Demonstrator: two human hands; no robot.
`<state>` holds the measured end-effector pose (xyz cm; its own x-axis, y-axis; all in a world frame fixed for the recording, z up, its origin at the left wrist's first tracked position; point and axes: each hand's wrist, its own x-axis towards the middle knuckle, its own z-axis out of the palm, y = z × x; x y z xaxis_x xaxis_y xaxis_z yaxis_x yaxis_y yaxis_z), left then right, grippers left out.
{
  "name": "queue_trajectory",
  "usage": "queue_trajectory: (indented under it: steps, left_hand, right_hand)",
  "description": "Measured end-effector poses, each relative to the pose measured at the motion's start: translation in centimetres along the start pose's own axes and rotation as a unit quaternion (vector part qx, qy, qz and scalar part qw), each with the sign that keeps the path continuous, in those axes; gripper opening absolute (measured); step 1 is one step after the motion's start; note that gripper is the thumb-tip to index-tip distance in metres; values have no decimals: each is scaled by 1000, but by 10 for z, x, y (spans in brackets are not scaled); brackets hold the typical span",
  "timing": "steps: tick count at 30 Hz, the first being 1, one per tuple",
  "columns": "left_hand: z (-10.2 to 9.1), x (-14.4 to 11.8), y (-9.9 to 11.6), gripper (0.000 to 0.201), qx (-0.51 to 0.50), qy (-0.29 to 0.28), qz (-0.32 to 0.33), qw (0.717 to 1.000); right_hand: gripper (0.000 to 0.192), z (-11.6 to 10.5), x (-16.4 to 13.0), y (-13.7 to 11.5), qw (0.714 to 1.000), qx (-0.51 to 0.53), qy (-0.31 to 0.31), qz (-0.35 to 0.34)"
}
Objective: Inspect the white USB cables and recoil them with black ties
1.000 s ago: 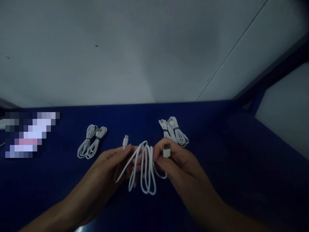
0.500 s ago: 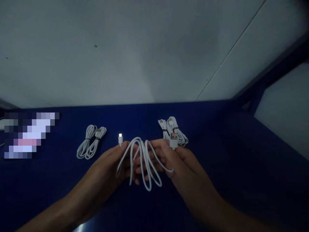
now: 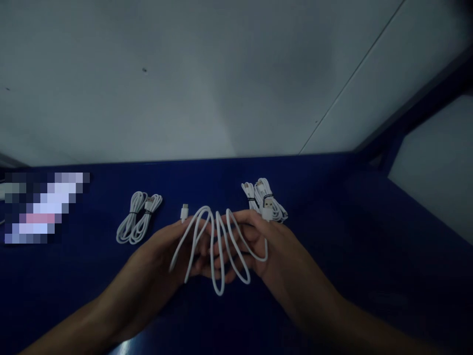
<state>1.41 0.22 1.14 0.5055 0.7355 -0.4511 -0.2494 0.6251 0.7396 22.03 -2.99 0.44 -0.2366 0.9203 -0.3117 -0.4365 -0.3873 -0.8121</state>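
Note:
A loose white USB cable (image 3: 218, 246) hangs in several loops between my two hands over the dark blue table (image 3: 332, 246). My left hand (image 3: 166, 251) pinches the end with the small plug (image 3: 184, 213), which points up. My right hand (image 3: 273, 246) grips the other end, with the larger USB plug (image 3: 266, 208) sticking up above my fingers. The loops droop in front of my fingers.
A tied bundle of white cables (image 3: 137, 223) lies on the table to the left. A second tied bundle (image 3: 265, 198) lies just behind my right hand. A blurred-out patch (image 3: 44, 207) sits at the far left. A pale wall rises behind the table.
Both hands have shifted the cable: the loops have spread wider and risen slightly, and the USB plug in my right hand has moved up and to the right.

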Motion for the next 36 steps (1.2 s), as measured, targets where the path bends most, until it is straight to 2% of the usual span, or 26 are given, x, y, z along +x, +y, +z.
queue_trajectory:
  steps: [5,9,13,19,23,30,36]
  left_hand:
    - [4,0,3,28,28,31,28,999]
    - [3,1,5,36,97,60,61,992]
    - [-2,0,4,35,64,47,61,995]
    - [-4,1,4,40,34,42,49,997]
    - [-2,1,5,36,1,34,50,998]
    - [4,2,8,36,-17,70,33,997]
    - [3,4,8,38,-16,74,39,996]
  right_hand:
    - [54,2,-3,-3,1000,-10,9,-11]
    - [55,2,-4,-4,997,-27,63,-26]
    - [51,1,-2,-3,994,-33,99,-32]
    - [40,-1,-1,-1,992,11,121,-41]
    - [38,-1,-2,-2,989,35,135,-44]
    - [37,-1,0,-1,988,44,135,-62]
    - [36,-2,1,-2,988,41,136,-64]
